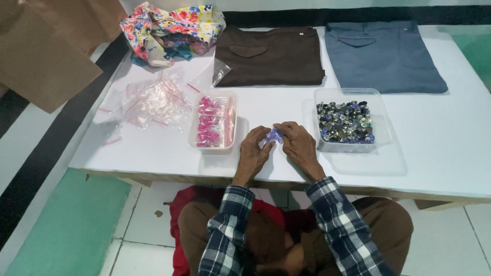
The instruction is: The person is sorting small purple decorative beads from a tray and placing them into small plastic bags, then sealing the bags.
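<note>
Both hands are together at the near edge of the white worktop [434, 153], working one small thing between them. The left hand [254, 148] and the right hand [299, 144] each have their grip pinched on a small clear bag of bluish-purple pieces [274, 136], fingertips pressed onto it from either side, the bag lifted just off the worktop.

Taking that small bag as the marker: just to its right sits a clear plastic tub of mixed dark and silvery buttons [346, 121], and just to its left a clear tub of pink-filled little bags [212, 122]. Farther left lies a loose heap of empty clear zip bags [153, 104]. Beyond the bag, at the far side, lie a folded brown garment [271, 56] and, right of that, a folded blue-grey garment [383, 56]. Far left corner: a bundle of floral fabric [171, 30]. Plaid sleeves [342, 225] cover both forearms.
</note>
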